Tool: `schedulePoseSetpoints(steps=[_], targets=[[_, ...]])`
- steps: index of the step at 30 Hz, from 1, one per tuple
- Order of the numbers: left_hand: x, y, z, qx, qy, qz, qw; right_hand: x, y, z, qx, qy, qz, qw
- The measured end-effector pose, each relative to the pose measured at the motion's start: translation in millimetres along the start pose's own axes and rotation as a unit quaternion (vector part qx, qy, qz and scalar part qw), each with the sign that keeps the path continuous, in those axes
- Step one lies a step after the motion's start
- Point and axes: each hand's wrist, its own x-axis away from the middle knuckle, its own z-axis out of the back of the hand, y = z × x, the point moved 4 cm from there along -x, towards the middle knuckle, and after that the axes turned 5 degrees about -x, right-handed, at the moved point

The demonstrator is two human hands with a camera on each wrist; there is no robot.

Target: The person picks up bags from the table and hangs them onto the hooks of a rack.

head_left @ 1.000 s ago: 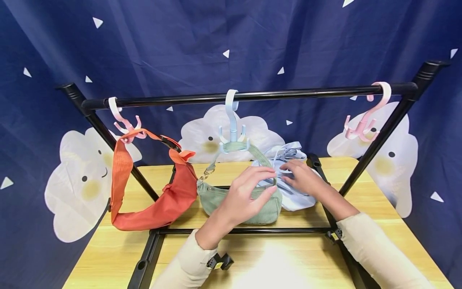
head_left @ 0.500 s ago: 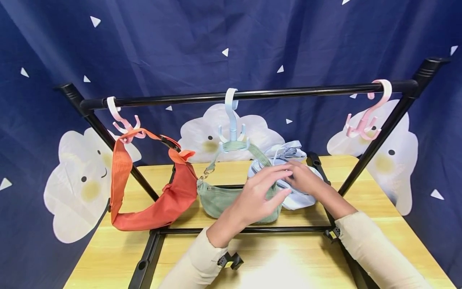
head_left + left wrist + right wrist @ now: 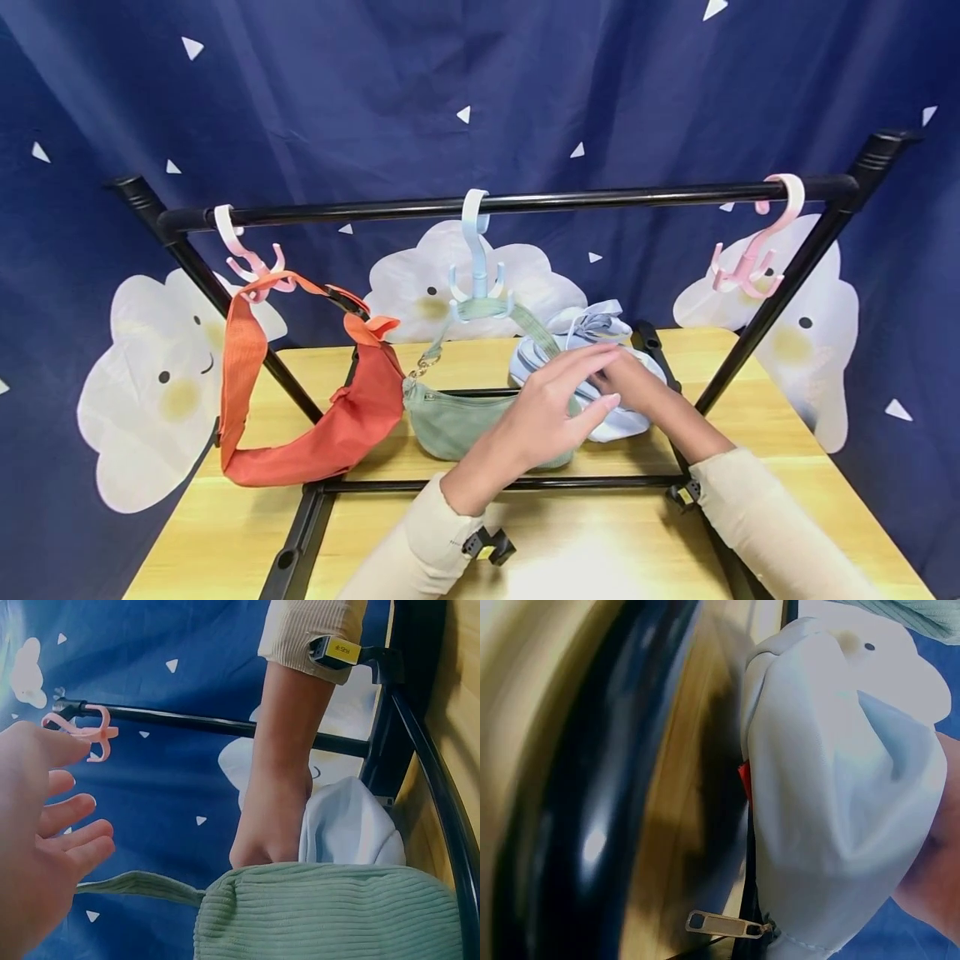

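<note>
The pale blue bag is at the right of the scene, over the far part of the table, just to the right of the green bag. The right hand is against the pale blue bag; its fingertips are hidden, so whether they pinch the cloth cannot be told. The left hand is in front of the green bag, fingers loosely bent and apart from the thumb, with nothing in its grasp. The step in hand appears to be handling the pale blue bag. For good control, take a full fold of cloth, since the soft body is likely to sag and slip from a light pinch. Keep fingers clear of the metal zipper pull. Work to the right of the green strap, which hangs from the blue hanger; a sideways knock could swing the green bag or unhook it. If the left hand assists, bring it around the strap, not through the loop. Keep both sleeves clear of the black lower bar.
</note>
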Motion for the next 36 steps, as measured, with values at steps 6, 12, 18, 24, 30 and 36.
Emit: schedulePoseSetpoints(steps=[6, 12, 18, 24, 30, 36], targets=[[1.6, -0.6, -4.0, -0.009, -0.038, 0.039, 0.9985, 7.1, -6.8, -2.3, -0.019, 0.037, 0.006, 0.999], [-3.4, -5.7, -9.4, 0.002, -0.05, 0.064, 0.9967, 10.6, -6.0, 5.4, -0.011, 0.055, -0.019, 0.998], [-7.3, -10.7, -12.9, 0.001, -0.053, 0.078, 0.9955, 14.9, -2.9, 9.6, 0.007, 0.058, -0.024, 0.998], [-11.0, -13.9, -17.2, -0.011, -0.062, 0.079, 0.9949, 18.5, -2.0, 15.3, 0.008, 0.082, -0.009, 0.997], [-13.3, -17.6, -21.6, -0.023, -0.063, 0.073, 0.9951, 18.9, -2.2, 20.3, 0.009, 0.101, 0.023, 0.995], [-15.7, -21.7, -24.8, -0.03, -0.073, 0.074, 0.9941, 19.8, -3.3, 25.6, 0.009, 0.125, 0.06, 0.99]])
